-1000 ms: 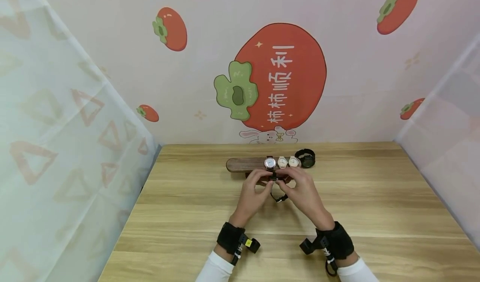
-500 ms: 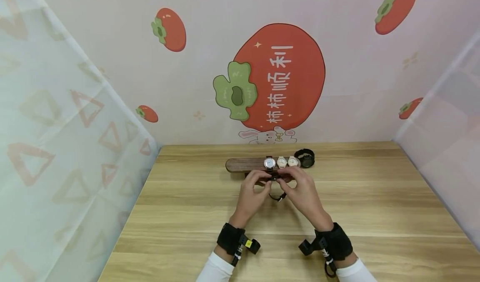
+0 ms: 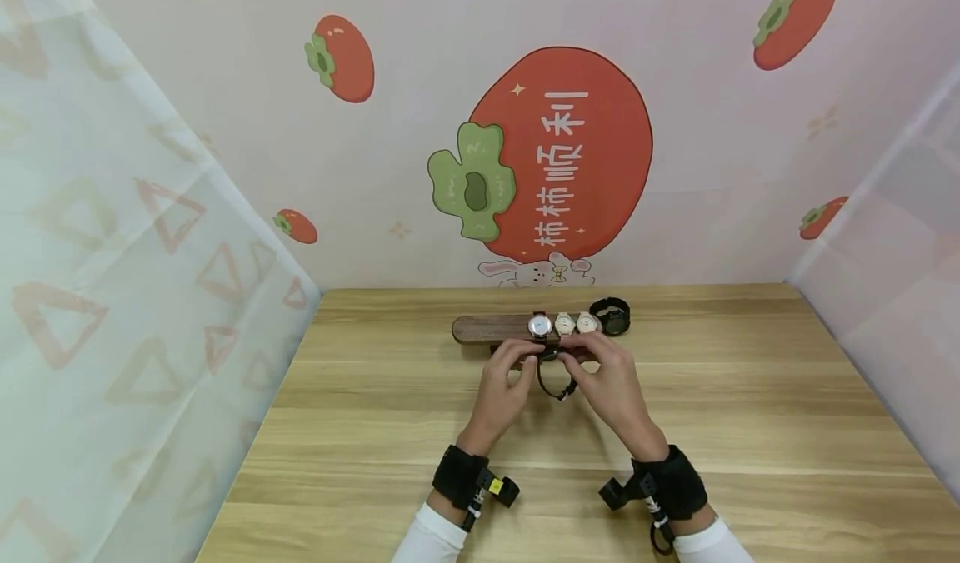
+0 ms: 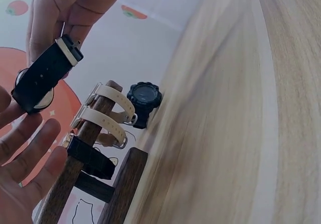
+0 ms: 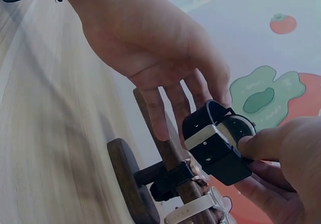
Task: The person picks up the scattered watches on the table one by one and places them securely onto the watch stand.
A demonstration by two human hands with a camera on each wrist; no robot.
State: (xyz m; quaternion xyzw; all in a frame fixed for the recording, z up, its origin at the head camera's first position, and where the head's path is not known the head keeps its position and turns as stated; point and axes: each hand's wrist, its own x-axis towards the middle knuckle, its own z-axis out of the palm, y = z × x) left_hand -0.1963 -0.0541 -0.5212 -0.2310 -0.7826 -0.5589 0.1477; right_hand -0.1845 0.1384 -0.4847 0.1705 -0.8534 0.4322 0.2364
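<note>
Between the fingertips of both hands is a wristwatch (image 5: 215, 151) with a black strap and a round case. Its strap hangs in a loop below the fingers in the head view. My left hand (image 3: 506, 386) pinches the case, the thumb lying over it in the right wrist view. From the other side my right hand (image 3: 613, 384) holds it by the case edge with thumb and index finger, its remaining fingers extended. Just beyond both hands stands a dark wooden watch stand (image 3: 487, 328), carrying one dark-strapped watch (image 3: 540, 326) and two light-strapped watches, including the middle one (image 3: 564, 323).
A chunky black digital watch (image 3: 615, 320) sits on the table at the right end of the stand. The stand's wooden base (image 4: 125, 184) is largely hidden by the hands in the head view. Behind the wood-grain table (image 3: 360, 446) rises a printed cloth backdrop (image 3: 405, 130).
The black watch has turned between the fingers, and its strap loop shows wider below them. The left thumb has shifted slightly left. The stand and other watches stay in place.
</note>
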